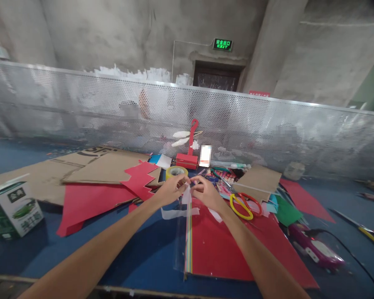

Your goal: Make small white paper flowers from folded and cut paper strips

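Note:
My left hand (173, 187) and my right hand (204, 192) meet near the middle, fingertips pinched close together. Between them hangs a thin, whitish, see-through strip (186, 196), whose upper end is partly hidden by the fingers. Another pale strip (177, 214) lies below, across the edge of a stack of red paper sheets (221, 245) with coloured edges. Just behind my left hand sits a roll of yellow tape (176, 171). Scissors with yellow and red handles (244, 205) lie to the right of my right hand.
Cardboard sheets (102, 168) and zigzag-cut red paper (141, 178) lie left. A green-white box (15, 209) stands at far left. Behind are a red paper-covered stand (187, 161) and a lit phone (205, 155). A purple corded device (318, 249) and more scissors (361, 228) lie right.

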`<state>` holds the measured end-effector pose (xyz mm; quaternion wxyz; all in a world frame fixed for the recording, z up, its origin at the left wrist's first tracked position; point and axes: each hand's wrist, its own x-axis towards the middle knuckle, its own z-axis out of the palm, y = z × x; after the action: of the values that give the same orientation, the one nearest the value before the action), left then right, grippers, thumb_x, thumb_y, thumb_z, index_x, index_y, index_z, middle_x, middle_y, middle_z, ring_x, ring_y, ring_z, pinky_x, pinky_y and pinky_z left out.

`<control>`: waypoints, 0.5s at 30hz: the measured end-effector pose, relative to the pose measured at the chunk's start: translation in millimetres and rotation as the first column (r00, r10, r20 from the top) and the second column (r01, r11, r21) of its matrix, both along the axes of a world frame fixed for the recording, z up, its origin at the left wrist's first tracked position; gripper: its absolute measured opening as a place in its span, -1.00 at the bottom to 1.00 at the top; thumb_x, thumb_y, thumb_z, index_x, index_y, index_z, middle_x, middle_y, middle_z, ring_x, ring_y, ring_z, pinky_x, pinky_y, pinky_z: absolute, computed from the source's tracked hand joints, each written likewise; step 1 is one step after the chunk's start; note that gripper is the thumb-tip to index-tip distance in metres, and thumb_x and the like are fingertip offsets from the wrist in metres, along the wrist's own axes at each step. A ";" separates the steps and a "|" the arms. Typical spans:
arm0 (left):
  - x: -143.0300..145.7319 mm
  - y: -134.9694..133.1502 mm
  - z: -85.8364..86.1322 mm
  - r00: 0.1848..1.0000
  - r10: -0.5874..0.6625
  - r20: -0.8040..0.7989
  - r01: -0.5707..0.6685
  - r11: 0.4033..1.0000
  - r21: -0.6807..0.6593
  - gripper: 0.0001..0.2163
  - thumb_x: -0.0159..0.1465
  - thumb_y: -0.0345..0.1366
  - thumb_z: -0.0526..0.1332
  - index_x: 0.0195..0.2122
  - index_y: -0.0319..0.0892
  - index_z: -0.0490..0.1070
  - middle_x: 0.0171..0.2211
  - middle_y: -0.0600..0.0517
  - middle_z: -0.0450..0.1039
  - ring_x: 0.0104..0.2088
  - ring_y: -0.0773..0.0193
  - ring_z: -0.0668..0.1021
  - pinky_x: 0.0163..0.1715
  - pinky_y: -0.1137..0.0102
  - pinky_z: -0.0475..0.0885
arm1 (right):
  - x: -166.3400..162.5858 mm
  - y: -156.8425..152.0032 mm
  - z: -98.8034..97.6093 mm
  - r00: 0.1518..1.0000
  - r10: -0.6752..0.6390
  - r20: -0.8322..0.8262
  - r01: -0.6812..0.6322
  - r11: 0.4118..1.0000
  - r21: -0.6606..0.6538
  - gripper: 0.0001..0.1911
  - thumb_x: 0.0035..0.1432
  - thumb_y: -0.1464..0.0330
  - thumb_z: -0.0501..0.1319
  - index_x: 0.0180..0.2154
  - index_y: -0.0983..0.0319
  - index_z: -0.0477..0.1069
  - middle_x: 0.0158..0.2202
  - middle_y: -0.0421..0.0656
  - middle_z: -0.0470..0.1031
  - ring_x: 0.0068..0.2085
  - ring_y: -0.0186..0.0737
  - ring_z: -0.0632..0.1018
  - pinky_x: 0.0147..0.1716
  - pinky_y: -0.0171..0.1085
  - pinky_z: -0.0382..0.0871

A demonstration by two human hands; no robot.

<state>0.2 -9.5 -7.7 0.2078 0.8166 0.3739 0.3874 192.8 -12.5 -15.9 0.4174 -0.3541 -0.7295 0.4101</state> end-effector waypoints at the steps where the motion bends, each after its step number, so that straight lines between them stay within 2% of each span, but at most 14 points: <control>1: -0.3 1.4 -0.3 1.000 -0.009 0.026 0.009 1.000 -0.001 -0.85 0.34 -0.23 0.09 -0.19 -0.16 0.37 -0.34 0.04 0.47 -0.38 0.27 0.51 -0.38 0.40 0.38 | 0.2 -0.4 0.4 1.000 -0.001 0.010 0.001 1.000 0.003 -0.67 0.07 0.41 0.22 -0.08 0.20 0.31 -0.40 -0.21 0.55 -0.34 -0.21 0.56 -0.29 -0.27 0.38; 5: -1.4 6.1 -1.5 0.995 -0.038 0.096 0.039 0.999 -0.001 -0.85 0.33 -0.23 0.11 -0.21 -0.17 0.38 -0.30 0.02 0.48 -0.35 0.27 0.52 -0.32 0.38 0.41 | -0.6 -2.2 1.2 1.000 0.017 0.018 -0.017 1.000 0.010 -0.69 0.16 0.27 0.22 -0.07 0.21 0.31 -0.42 -0.23 0.52 -0.38 -0.26 0.52 -0.33 -0.30 0.33; 8: -0.5 6.5 -2.3 0.991 -0.057 0.124 0.059 0.998 -0.016 -0.88 0.30 -0.26 0.13 -0.22 -0.18 0.37 -0.31 0.02 0.47 -0.35 0.27 0.52 -0.33 0.38 0.42 | -2.0 0.2 -1.6 0.999 0.024 0.026 -0.024 1.000 0.016 -0.65 0.12 0.25 0.27 -0.08 0.22 0.31 -0.41 -0.23 0.52 -0.39 -0.26 0.51 -0.33 -0.30 0.32; 15: 5.0 3.4 -4.0 0.993 -0.007 0.116 0.011 0.999 -0.034 -0.90 0.25 -0.36 0.14 -0.22 -0.18 0.38 -0.34 0.04 0.45 -0.37 0.29 0.50 -0.35 0.39 0.40 | -0.2 13.4 -10.4 0.998 -0.029 0.061 0.027 0.999 0.028 -0.80 0.03 0.29 0.30 -0.34 0.28 0.43 -0.40 -0.13 0.55 -0.38 -0.21 0.55 -0.35 -0.29 0.36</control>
<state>5.2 -6.2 -11.7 0.2449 0.7907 0.3643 0.4267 192.6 0.9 -26.3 0.4051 -0.3711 -0.7425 0.3833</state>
